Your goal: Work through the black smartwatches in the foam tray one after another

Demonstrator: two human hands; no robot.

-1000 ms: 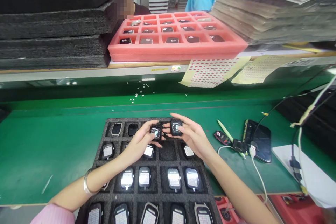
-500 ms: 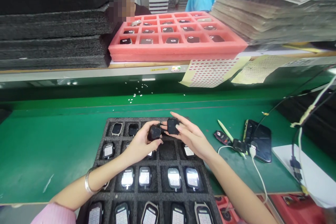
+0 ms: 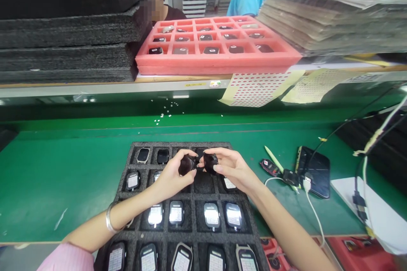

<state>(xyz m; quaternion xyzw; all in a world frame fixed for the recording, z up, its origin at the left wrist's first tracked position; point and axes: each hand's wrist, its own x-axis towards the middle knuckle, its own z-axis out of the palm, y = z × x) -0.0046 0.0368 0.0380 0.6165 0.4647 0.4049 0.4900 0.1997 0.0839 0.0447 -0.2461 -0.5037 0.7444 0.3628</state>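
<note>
My left hand [image 3: 174, 172] grips a dark, rounded watch body [image 3: 187, 165] between thumb and fingers. In my right hand [image 3: 234, 168], thumb and fingers pinch a dark, squarish watch body [image 3: 210, 163]. The two pieces are close together, fingertips nearly meeting between them. Both hands are above the upper part of a black foam tray [image 3: 197, 197]. Its compartments hold several watch bodies, such as a silver-edged one [image 3: 143, 155] at the upper left and one with a pale, printed face [image 3: 211, 215] lower down. My forearms and hands hide some compartments.
Right of the tray lie a green pen [image 3: 272, 156], a small dark device [image 3: 269, 167], a black phone-like device [image 3: 313, 171] and white cables [image 3: 314, 216]. A pink foam tray [image 3: 216, 65] of watches sits on the shelf, between black foam stacks [image 3: 66, 34] and stacked clear trays [image 3: 327, 25]. Two people are beyond.
My right hand has turned and lowered its watch body slightly, its raised fingers now curled around the piece. The left hand's watch body has tilted a little.
</note>
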